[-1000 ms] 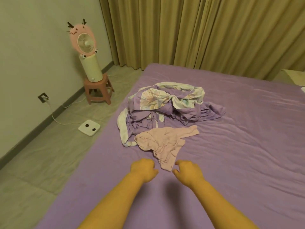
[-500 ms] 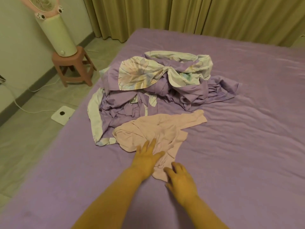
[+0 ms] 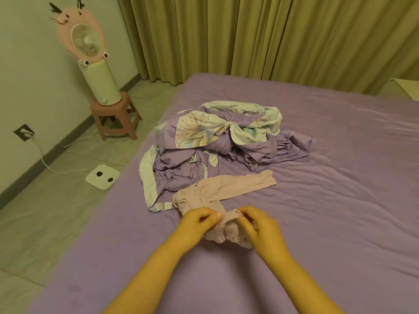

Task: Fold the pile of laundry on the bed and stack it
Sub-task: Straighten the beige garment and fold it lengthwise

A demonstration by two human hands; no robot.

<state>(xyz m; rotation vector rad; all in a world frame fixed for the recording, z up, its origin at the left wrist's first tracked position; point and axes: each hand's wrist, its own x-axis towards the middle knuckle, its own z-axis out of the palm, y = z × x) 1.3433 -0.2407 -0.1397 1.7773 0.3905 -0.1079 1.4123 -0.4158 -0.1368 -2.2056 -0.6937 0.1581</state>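
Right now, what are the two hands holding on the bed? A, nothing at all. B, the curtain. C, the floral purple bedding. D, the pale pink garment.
D: the left hand and right hand both pinch the near edge of the pale pink garment, in front of the purple pile.

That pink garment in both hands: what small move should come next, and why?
Probably lift and draw the pink garment toward the person to spread it flat. Both the left hand and right hand pinch its near edge, but it lies crumpled against the purple pile.
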